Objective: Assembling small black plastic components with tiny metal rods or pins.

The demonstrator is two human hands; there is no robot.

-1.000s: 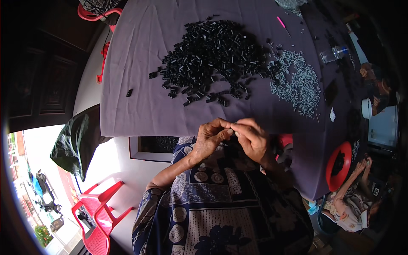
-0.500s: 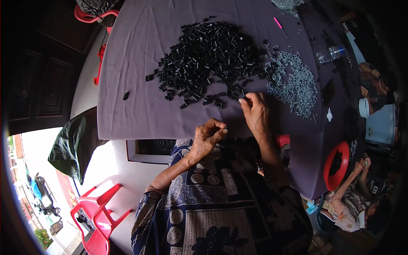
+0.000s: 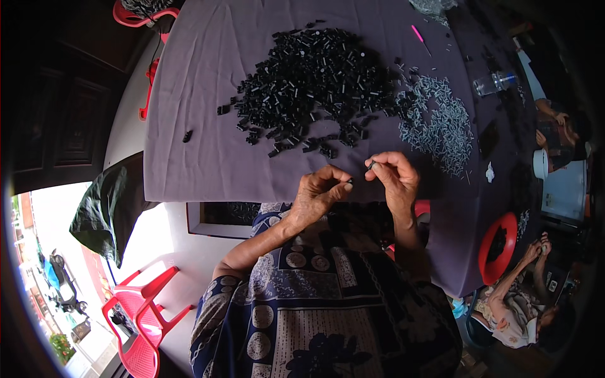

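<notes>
Far left of the fingers, beyond the surface's edge: dark wooden panelling, a dark green cloth (image 3: pixel 104 208) hanging down, a red plastic chair (image 3: pixel 142 321) on bright floor below

Ahead of the fingers, a round surface (image 3: pixel 208 94) draped in purple cloth, bearing a wide heap of small black pieces (image 3: pixel 315 79); one stray black piece (image 3: pixel 187 136) well to the left of the heap

Left hand (image 3: pixel 315 195) at the near edge of the surface, fingers pinched shut on a tiny black piece (image 3: pixel 348 182) at the thumb tip

Just right of it, right hand (image 3: pixel 394 179), fingers closed on a small grey pin (image 3: pixel 372 166), held a little apart from the black piece

Ahead and right of the right fingers, a loose pile of grey pins (image 3: pixel 441 126) touching the black heap; farther off, a pink pen (image 3: pixel 417 33) and a clear bottle (image 3: pixel 495 82) lying on its side

Right of the fingers, a red basin (image 3: pixel 498 247) below the surface's edge; another person's hands (image 3: pixel 535 249) beside it

Exact shape of both held pieces too small to make out; right rim of the view dark, things there hard to tell
</notes>
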